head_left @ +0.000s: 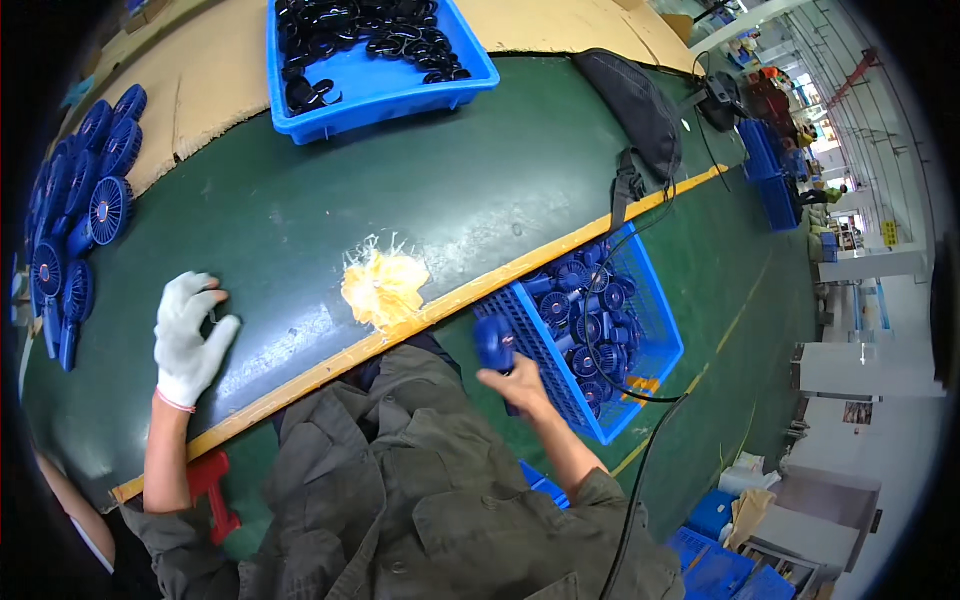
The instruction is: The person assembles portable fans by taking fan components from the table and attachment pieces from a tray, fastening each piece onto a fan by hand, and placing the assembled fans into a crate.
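My left hand, in a white glove with bare fingertips showing, rests over the green table with its fingers apart and nothing in them. Bare and closed, my right hand grips a dark blue handheld fan, slightly blurred. That fan is beyond the table's front edge, beside a blue crate with several similar fans inside. On the table near its front edge lies a crumpled yellow cloth-like piece with frayed threads.
At the back, a blue tray holds many glossy black parts. Several blue fans lie piled at the far left. A black pouch is at the table's right end, and a black cable hangs across the crate. Another person's arm shows at lower left.
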A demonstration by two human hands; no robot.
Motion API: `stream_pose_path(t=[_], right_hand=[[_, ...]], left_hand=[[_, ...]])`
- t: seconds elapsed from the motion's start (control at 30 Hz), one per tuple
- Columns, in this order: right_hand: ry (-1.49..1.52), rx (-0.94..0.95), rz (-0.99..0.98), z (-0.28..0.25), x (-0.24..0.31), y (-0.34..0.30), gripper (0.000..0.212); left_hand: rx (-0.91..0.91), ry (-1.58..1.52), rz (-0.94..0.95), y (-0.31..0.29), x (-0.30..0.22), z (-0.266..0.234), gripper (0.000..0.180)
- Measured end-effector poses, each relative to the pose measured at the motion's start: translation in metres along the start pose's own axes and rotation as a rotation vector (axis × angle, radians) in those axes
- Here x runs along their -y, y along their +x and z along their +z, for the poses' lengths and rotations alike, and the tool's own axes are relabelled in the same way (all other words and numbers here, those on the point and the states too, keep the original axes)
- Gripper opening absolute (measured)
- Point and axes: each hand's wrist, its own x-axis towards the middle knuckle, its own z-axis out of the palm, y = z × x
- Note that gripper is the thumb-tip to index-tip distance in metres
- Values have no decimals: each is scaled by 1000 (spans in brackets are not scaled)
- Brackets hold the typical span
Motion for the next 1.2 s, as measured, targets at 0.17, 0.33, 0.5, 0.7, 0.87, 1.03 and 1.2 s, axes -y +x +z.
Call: stream_pose_path(t=[0.17,0.33,0.5,0.7,0.87,1.03,1.2], right_hand=[[421,-451,108,-23,-62,102,37],[782,-708,111,-54,-86,182,23],[450,-139,-66,17,-63,147,14],[-132,483,-351,38,34,29,19],[-15,855,-667,18,188,-24,18],[-145,423,-1203,20,302,30,10],[-220,-9,-1133,32,390,123,24]], left_hand=[[-25,128,-133,-36,22,-32,27],[-72,84,-132,-33,31,-22,24],[-322,431,-374,-49,59,-46,53],[-197,629,-864,-53,145,-114,82],[-152,729,-949,-72,165,-120,79],[-274,667,-672,-63,140,-85,67],[-54,383,-386,-9,71,-58,54]])
